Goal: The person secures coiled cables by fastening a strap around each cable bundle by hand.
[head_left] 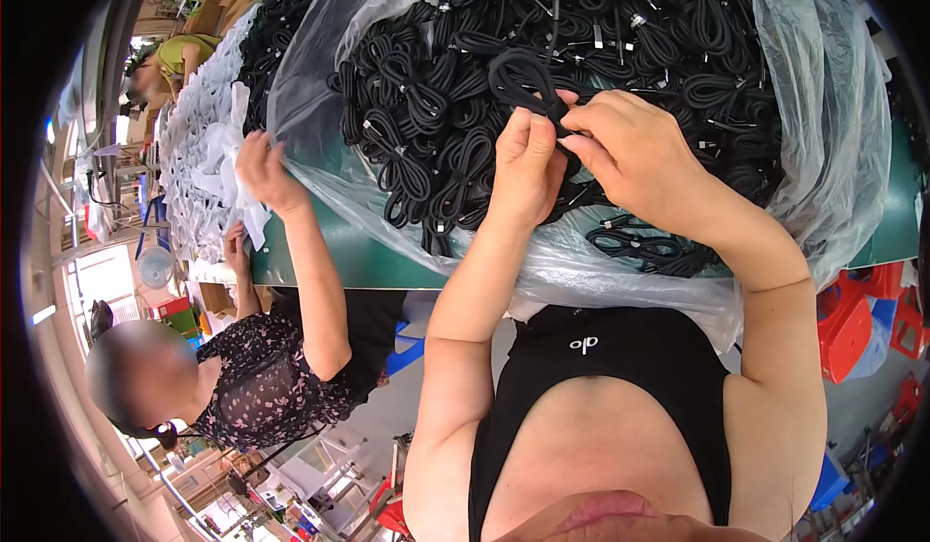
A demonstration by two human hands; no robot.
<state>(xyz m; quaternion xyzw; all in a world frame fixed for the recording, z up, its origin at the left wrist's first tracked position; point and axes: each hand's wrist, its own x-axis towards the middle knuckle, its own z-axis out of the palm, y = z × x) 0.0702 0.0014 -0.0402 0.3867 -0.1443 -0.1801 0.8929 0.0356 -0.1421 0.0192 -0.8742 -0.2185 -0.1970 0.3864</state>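
A coiled black cable (pixel 511 65) is raised over the heap, its loop standing up above my fingers. My left hand (pixel 528 162) is closed around the gathered middle of the coil, thumb pressed against it. From the right, my right hand (pixel 635 150) pinches at the same spot, thumb and forefinger together; what exactly lies between the fingertips is partly hidden. Beneath both hands spreads a big pile of similar black cables (pixel 417 87), bundled in loops, with metal plugs showing among them. A clear plastic bag (pixel 823 154) surrounds this pile.
The green table (pixel 320 242) shows under the bag. At left, a co-worker (pixel 276 377) reaches a hand (pixel 269 174) toward white wrapped bundles (pixel 199 154). Another person (pixel 184 58) is farther back. Red stools (pixel 852 329) stand at right.
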